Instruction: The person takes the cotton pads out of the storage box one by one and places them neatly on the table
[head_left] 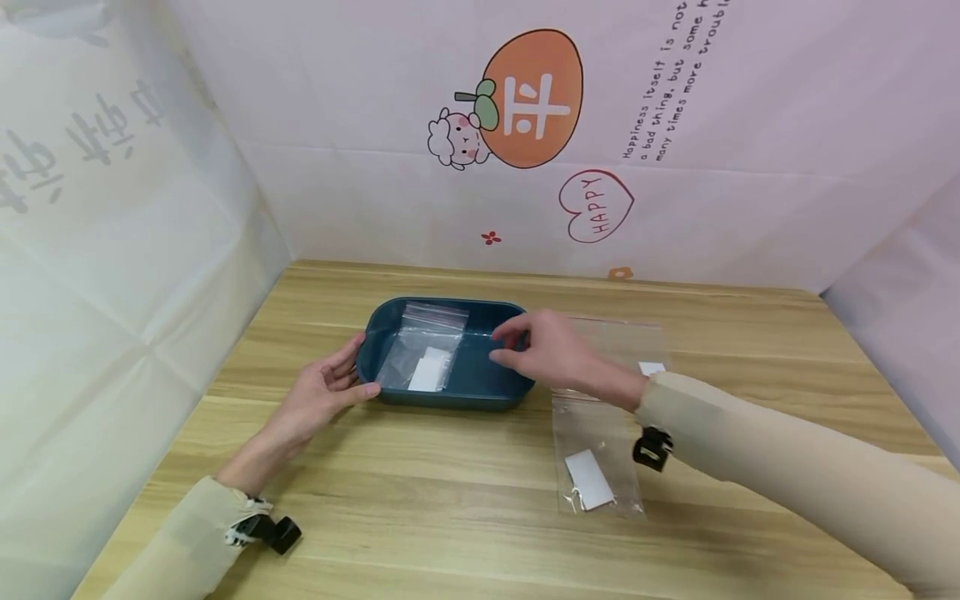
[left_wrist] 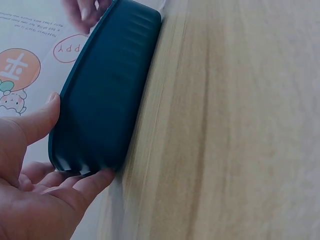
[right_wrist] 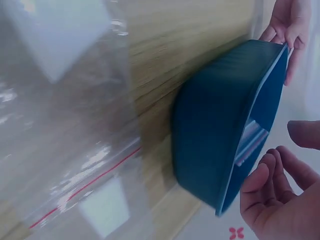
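A dark blue oblong tray [head_left: 483, 375] stands on the wooden table, holding a clear zip-lock bag [head_left: 438, 321] with white pieces [head_left: 430, 371] inside. My left hand [head_left: 318, 396] grips the tray's left end, thumb at the near rim and fingers round the end wall, as the left wrist view of the tray [left_wrist: 100, 90] also shows. Over the right end hangs my right hand [head_left: 551, 350], fingers loosely bent, thumb apart from them and nothing between. Right of the tray lies a clear zip-lock bag [head_left: 600, 425] with a white card [head_left: 590, 479] in it.
Behind that bag lies another clear bag [head_left: 622, 337] with a white piece [head_left: 652, 367], partly hidden by my right forearm. A printed white sheet [head_left: 375, 167] rises along the table's back edge, and a pale sheet [head_left: 135, 292] hangs at the left.
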